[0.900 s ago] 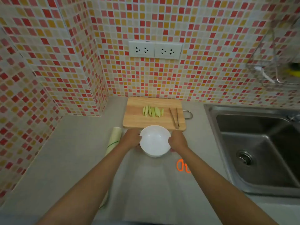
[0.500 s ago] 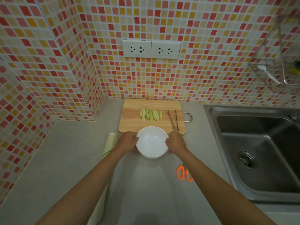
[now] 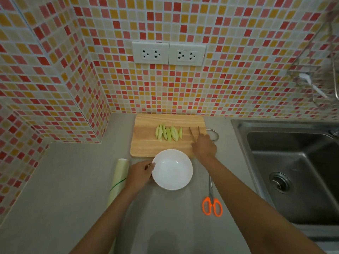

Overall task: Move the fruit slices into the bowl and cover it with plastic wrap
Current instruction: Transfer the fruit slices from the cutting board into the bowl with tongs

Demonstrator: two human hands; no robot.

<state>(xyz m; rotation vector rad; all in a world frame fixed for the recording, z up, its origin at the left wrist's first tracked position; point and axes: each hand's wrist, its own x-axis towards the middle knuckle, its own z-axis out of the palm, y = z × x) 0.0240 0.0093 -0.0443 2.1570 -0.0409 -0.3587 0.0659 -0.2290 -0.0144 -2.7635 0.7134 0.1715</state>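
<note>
Several pale green fruit slices (image 3: 168, 133) lie in a row on the wooden cutting board (image 3: 145, 143) against the tiled wall. An empty white bowl (image 3: 172, 169) stands on the counter just in front of the board. My left hand (image 3: 140, 173) holds the bowl's left rim, thumb on the edge. My right hand (image 3: 204, 146) lies over the rear of the metal tongs (image 3: 190, 132) on the board's right side, fingers curled round them; only the two tips show. A roll of plastic wrap (image 3: 119, 175) lies left of the bowl.
Orange-handled scissors (image 3: 211, 205) lie on the counter under my right forearm. A steel sink (image 3: 293, 171) fills the right side. A wire rack (image 3: 315, 77) hangs on the wall above it. Tiled walls close the back and left.
My right hand let go of the bowl's right rim and moved up onto the tongs on the board. My left hand stays on the bowl, which sits on the counter.
</note>
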